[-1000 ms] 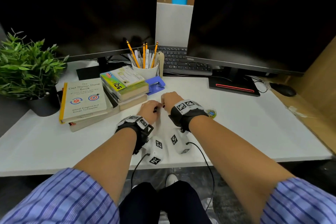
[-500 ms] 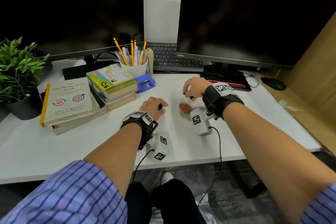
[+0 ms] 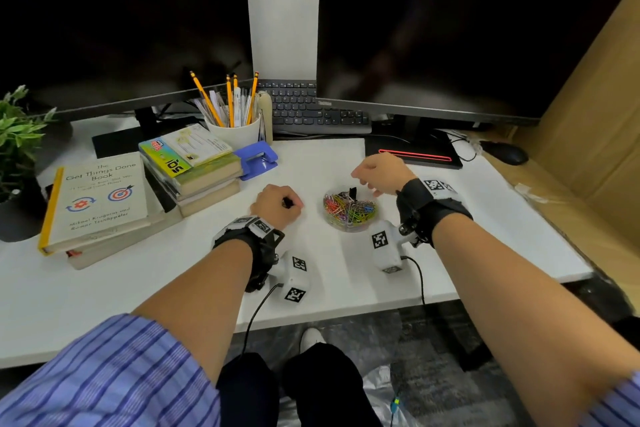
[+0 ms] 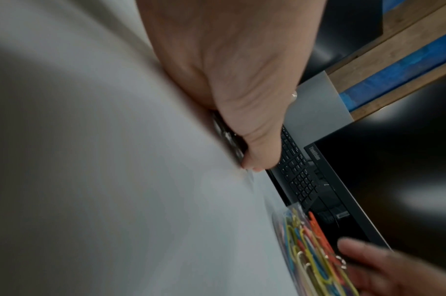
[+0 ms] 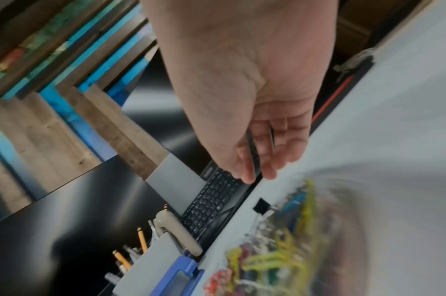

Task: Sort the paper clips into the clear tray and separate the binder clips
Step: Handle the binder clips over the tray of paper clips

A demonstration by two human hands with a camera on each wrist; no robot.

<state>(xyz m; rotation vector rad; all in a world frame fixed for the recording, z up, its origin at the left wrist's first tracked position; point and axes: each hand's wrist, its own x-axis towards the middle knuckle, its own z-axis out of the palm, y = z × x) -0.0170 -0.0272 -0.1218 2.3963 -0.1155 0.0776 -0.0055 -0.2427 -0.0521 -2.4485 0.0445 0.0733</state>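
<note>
A clear tray (image 3: 349, 225) holding several coloured paper clips (image 3: 353, 211) sits mid-desk; a black binder clip (image 3: 352, 191) stands at its far rim, also seen as the binder clip (image 5: 261, 206) in the right wrist view. My left hand (image 3: 287, 203) rests on the desk left of the tray as a fist, its fingers curled round small black binder clips (image 4: 229, 140). My right hand (image 3: 360, 180) hovers over the tray's far right edge with loose, fairly straight fingers (image 5: 267, 160) and nothing plainly held. The tray (image 4: 283, 230) shows low right in the left wrist view.
Two stacks of books (image 3: 100, 198) lie left, with a pencil cup (image 3: 235, 130) and a blue hole punch (image 3: 258, 159) behind my left hand. A keyboard (image 3: 311, 111), two monitors and a mouse (image 3: 507, 152) line the back. A plant (image 3: 17, 139) stands far left.
My right hand left the left hand and moved right and away, uncovering the tray of clips. The left fist stayed put on the desk.
</note>
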